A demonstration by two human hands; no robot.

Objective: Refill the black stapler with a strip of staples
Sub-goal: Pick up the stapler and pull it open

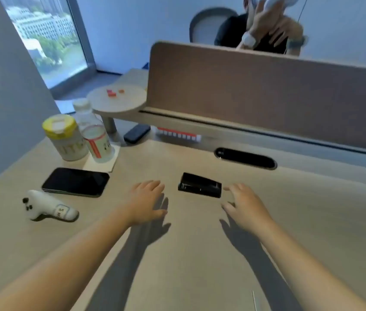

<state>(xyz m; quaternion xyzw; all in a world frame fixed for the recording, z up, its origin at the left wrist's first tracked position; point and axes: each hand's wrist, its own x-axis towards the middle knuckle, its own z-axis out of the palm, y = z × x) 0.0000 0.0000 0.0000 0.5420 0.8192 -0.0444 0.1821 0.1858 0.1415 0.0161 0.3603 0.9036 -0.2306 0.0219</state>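
The black stapler (200,185) lies flat and closed on the wooden desk (177,254), between my two hands. My left hand (147,199) hovers just left of it, palm down, fingers spread and holding nothing. My right hand (246,206) is just right of the stapler, fingers apart and empty, its fingertips close to the stapler's right end without touching. A thin silver strip (254,300) that may be staples lies near the desk's front edge; it is too small to tell for sure.
On the left are a black phone (75,181), a white controller (48,206), a yellow-lidded jar (65,138) and a water bottle (94,135). A brown divider panel (267,95) closes off the back, with a black cable slot (246,158) before it. A person sits beyond it.
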